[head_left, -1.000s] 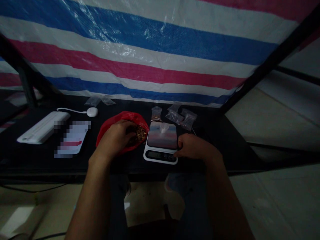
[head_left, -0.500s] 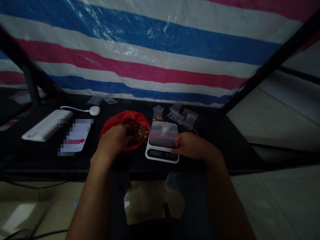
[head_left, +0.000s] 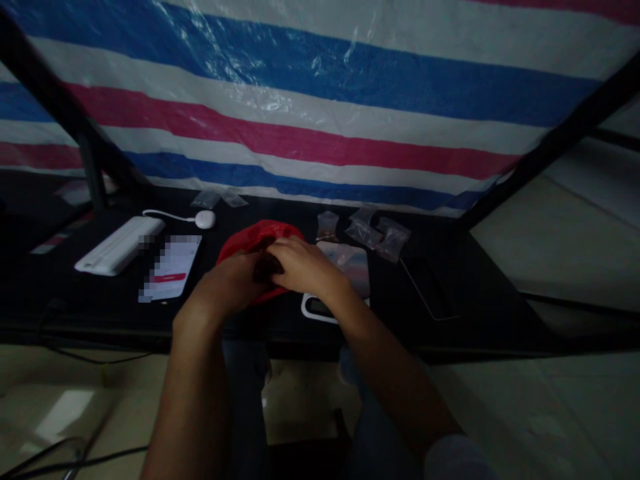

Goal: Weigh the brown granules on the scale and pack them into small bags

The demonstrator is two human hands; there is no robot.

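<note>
A red plastic bag [head_left: 253, 239] of small brownish pieces lies open on the black table [head_left: 450, 313]. My left hand [head_left: 230, 287] rests at the bag's mouth with its fingers curled, closed on the bag's edge or its contents; which one is hidden. My right hand [head_left: 303, 267] has reached across into the bag's mouth, fingers pinched together on something I cannot make out. A small white digital scale [head_left: 350, 267] with a clear bag on its platform sits just right of the red bag, partly covered by my right forearm.
Several small clear zip bags [head_left: 370, 230] lie behind the scale. To the left are a phone [head_left: 173, 267], a white bar-shaped device [head_left: 117, 245], and a white puck on a cable [head_left: 204, 218]. A striped tarp [head_left: 320, 113] hangs behind the table. A dark flat object [head_left: 430, 290] lies at right.
My right hand left the scale's front edge and moved left into the red bag beside my left hand. The view shifted slightly right.
</note>
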